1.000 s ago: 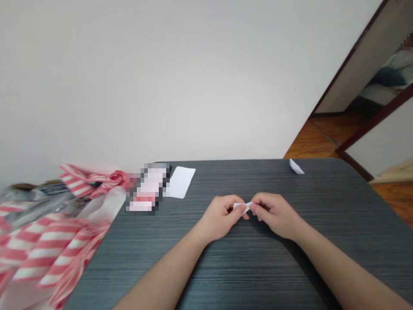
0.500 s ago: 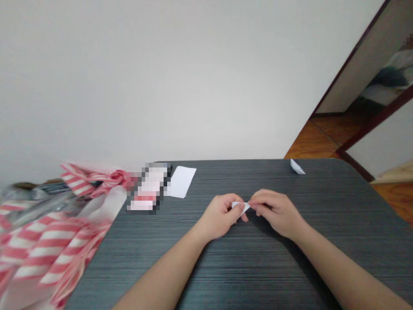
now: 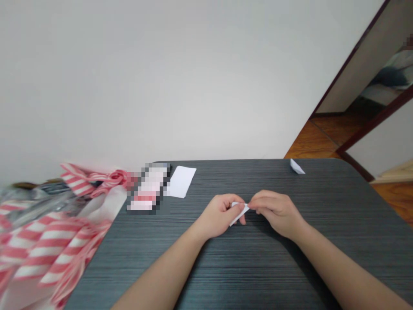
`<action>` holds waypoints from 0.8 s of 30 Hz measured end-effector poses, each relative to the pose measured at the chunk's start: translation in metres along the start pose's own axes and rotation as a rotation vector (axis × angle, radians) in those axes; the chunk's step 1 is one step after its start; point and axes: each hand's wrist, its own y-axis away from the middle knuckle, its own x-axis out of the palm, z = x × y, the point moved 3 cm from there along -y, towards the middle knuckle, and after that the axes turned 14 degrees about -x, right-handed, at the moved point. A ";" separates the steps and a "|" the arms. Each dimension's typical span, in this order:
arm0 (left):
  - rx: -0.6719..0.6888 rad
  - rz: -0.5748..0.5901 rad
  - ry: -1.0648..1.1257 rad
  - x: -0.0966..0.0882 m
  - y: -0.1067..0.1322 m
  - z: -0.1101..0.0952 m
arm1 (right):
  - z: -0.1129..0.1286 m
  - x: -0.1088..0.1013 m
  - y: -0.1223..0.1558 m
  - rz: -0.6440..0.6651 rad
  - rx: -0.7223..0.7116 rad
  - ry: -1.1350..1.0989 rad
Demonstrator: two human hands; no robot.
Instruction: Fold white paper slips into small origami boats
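On the counter (image 3: 258, 267), one folded piece (image 3: 297, 167) lies at the far edge and one sheet (image 3: 180, 181) lies flat, unfolded, while the left hand (image 3: 219, 217) and right hand (image 3: 275, 215) both pinch a small folded paper (image 3: 239, 213) between them.

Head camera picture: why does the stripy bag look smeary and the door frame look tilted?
In the head view, the red-and-white striped bag smears near the left edge, probably from the wide lens; the dark door frame leans there too. The small white paper mid-picture looks sharper, and soft light leaves a gentle shadow under the right hand.
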 end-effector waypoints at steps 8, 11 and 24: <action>-0.013 0.030 0.018 0.001 0.001 -0.001 | 0.002 0.000 -0.001 0.026 0.000 0.015; -0.009 0.026 -0.012 0.001 0.002 -0.004 | 0.003 0.001 -0.002 0.035 -0.006 0.013; 0.024 -0.078 -0.237 0.001 0.004 -0.006 | -0.006 0.005 0.003 0.037 0.500 -0.071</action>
